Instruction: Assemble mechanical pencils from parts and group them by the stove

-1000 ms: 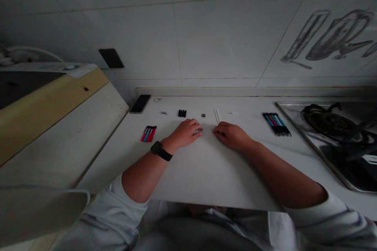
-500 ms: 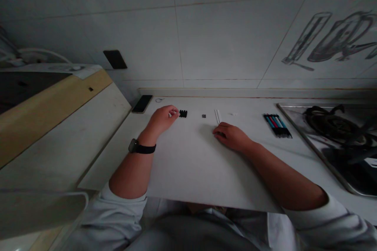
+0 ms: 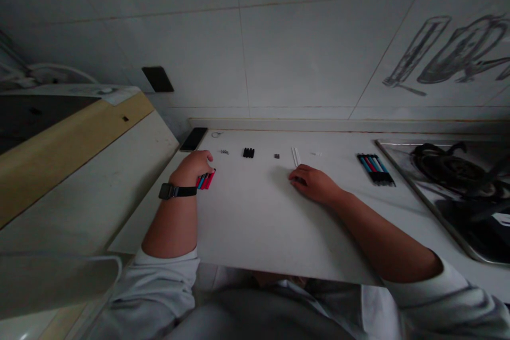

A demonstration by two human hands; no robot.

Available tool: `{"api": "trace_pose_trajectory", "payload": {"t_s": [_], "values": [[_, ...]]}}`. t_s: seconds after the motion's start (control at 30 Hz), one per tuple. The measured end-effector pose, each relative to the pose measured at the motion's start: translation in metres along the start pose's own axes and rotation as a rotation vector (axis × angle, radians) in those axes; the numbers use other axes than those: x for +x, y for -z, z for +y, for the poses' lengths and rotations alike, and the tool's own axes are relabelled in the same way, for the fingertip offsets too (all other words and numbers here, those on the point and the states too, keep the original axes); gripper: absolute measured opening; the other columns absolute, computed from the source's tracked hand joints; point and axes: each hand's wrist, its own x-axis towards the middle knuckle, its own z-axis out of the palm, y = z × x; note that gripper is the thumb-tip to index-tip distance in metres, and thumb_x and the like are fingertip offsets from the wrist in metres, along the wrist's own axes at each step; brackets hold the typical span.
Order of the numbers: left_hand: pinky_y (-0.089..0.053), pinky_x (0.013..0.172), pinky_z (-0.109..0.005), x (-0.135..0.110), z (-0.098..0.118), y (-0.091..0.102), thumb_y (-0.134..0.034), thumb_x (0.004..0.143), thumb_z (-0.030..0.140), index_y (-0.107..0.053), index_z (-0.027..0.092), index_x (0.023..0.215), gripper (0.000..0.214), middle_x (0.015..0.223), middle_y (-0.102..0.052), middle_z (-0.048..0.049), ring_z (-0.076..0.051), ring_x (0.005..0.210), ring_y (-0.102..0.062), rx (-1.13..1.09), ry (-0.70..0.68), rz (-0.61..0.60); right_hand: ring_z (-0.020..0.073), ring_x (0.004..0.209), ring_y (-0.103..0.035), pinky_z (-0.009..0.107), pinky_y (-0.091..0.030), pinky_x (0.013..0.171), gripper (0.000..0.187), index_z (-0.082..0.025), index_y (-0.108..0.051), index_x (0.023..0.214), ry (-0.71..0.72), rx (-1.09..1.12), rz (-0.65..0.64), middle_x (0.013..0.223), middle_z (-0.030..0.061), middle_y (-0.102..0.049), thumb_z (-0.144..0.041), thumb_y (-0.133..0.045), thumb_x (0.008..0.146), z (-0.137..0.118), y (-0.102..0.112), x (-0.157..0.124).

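Observation:
My left hand (image 3: 193,166) bends over a row of red and blue pen barrels (image 3: 206,179). Its visible fingertips are apart, near the barrels' upper ends; the other fingers are hidden. Small metal springs (image 3: 224,152) lie just beyond it, and several black rubber-like grips (image 3: 248,153) sit to their right. My right hand (image 3: 311,180) rests on the white tabletop (image 3: 255,223), fingers curled in, at the near end of thin white tubes (image 3: 295,156). Whether anything is inside that curl is hidden. Between the hands lie tiny dark pieces (image 3: 276,156).
Small clear pieces (image 3: 316,154) lie beyond my right hand. A row of pens (image 3: 375,170) lies further right, beside the gas stove (image 3: 442,170). At the back left are a phone (image 3: 193,139) and a thin ring (image 3: 217,134). A tiled wall (image 3: 295,58) closes off the back.
My left hand has moved left and nearer to me, from the black grips to the coloured barrels. Springs and barrels have come into sight. My right hand has stayed in place.

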Motion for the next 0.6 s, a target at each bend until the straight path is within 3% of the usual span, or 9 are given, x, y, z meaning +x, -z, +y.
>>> {"api": "trace_pose_trajectory", "payload": {"t_s": [0.13, 0.23, 0.4, 0.5, 0.6], "values": [[-0.047, 0.065, -0.028, -0.003, 0.009, 0.002, -0.084, 0.073, 0.036, -0.072, 0.022, 0.111, 0.042, 0.097, -0.077, -0.0070, -0.021, 0.076, -0.069, -0.032, -0.032, 0.011, 0.0201, 0.092, -0.068, 0.030, -0.051, 0.084, 0.021, -0.022, -0.072, 0.111, -0.003, -0.004, 0.005, 0.114, 0.0099, -0.069, -0.028, -0.056, 0.099, -0.001, 0.000, -0.001], [-0.046, 0.065, -0.030, -0.006, 0.015, 0.006, -0.083, 0.075, 0.041, -0.075, 0.021, 0.101, 0.034, 0.092, -0.077, -0.0076, -0.022, 0.075, -0.068, -0.007, -0.053, 0.027, 0.0203, 0.093, -0.068, 0.030, -0.051, 0.086, 0.021, -0.022, -0.072, 0.111, -0.004, -0.004, 0.004, 0.114, 0.0100, -0.069, -0.029, -0.055, 0.100, 0.000, 0.000, -0.001], [-0.041, 0.059, -0.031, -0.016, 0.028, 0.014, -0.076, 0.080, 0.041, -0.075, 0.021, 0.070, 0.022, 0.066, -0.072, -0.0048, -0.019, 0.059, -0.062, 0.036, -0.110, -0.201, 0.0204, 0.093, -0.067, 0.031, -0.051, 0.086, 0.022, -0.021, -0.072, 0.112, 0.000, -0.004, -0.003, 0.114, 0.0103, -0.069, -0.029, -0.056, 0.100, 0.000, -0.001, 0.000], [-0.041, 0.059, -0.031, -0.022, 0.040, 0.013, -0.074, 0.080, 0.035, -0.074, 0.020, 0.066, 0.021, 0.059, -0.068, -0.0038, -0.019, 0.056, -0.061, 0.067, -0.129, -0.286, 0.0203, 0.092, -0.067, 0.031, -0.051, 0.084, 0.022, -0.020, -0.072, 0.112, 0.006, -0.003, 0.007, 0.113, 0.0105, -0.069, -0.028, -0.055, 0.100, 0.000, -0.001, -0.001], [-0.041, 0.060, -0.029, -0.026, 0.052, 0.009, -0.073, 0.078, 0.024, -0.074, 0.019, 0.072, 0.008, 0.068, -0.072, -0.0040, -0.019, 0.063, -0.064, 0.070, -0.182, -0.322, 0.0199, 0.091, -0.067, 0.030, -0.050, 0.084, 0.022, -0.019, -0.072, 0.112, 0.010, -0.001, 0.016, 0.112, 0.0106, -0.068, -0.028, -0.056, 0.100, -0.001, -0.001, 0.000]]}}
